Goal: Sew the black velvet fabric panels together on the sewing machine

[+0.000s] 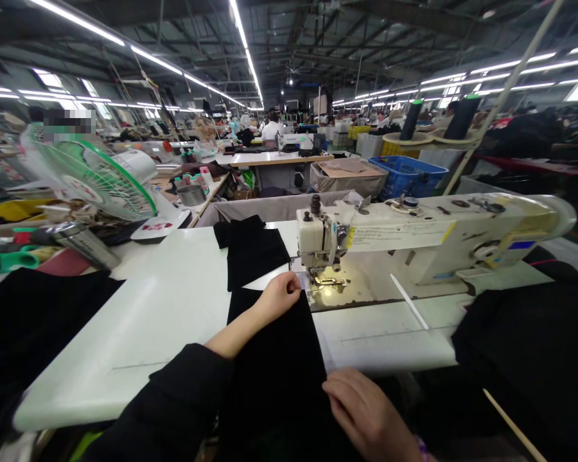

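Note:
A length of black fabric [274, 346] runs from the sewing machine [322, 237] over the table's front edge. My left hand [282, 292] rests on it just left of the needle area, fingers curled and pinching its edge by the presser foot. Lower down, at the front edge of the table, my right hand [366, 407] has its fingers closed on the right edge of the same fabric. Beyond my left hand, another black fabric piece [257, 253] lies flat on the table. The fingertips of both hands are partly hidden.
A white pen-like stick [409, 301] lies on the machine bed. Dark fabric [530, 353] is heaped at right, more black cloth [43, 314] at left. A green fan [96, 173], a steel flask [84, 244] and a blue basket [407, 176] stand around the table [149, 308].

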A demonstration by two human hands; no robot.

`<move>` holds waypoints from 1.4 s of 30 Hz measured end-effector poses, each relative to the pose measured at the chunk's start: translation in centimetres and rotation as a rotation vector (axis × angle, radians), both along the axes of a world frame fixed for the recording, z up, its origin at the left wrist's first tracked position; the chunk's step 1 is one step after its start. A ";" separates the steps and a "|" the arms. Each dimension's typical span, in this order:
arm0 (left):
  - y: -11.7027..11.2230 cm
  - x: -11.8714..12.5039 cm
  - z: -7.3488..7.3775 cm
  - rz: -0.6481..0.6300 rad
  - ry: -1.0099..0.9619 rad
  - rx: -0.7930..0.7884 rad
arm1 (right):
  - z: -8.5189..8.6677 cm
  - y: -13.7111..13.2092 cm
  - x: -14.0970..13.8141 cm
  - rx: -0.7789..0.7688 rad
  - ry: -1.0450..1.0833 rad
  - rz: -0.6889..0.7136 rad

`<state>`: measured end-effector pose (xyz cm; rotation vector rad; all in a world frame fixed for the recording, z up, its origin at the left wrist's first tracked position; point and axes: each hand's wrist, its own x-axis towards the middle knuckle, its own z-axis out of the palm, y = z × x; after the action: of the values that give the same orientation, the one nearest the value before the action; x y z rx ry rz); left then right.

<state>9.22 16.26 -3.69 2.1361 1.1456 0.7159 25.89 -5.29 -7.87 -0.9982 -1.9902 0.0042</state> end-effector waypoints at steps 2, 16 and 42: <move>0.8 0.7 0.1 0.012 0.012 -0.011 | 0.2 0.4 0.3 0.030 -0.074 -0.022; 4.1 3.1 0.1 0.043 0.053 -0.025 | 0.3 2.2 0.5 0.022 -0.106 -0.081; -5.4 -1.2 0.3 -0.513 0.362 0.521 | 3.7 7.0 3.1 -0.088 -0.151 -0.292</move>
<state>8.05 10.90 -3.37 2.9319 0.5451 0.4233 29.03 1.73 -4.16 -1.3739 -1.9740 -0.1488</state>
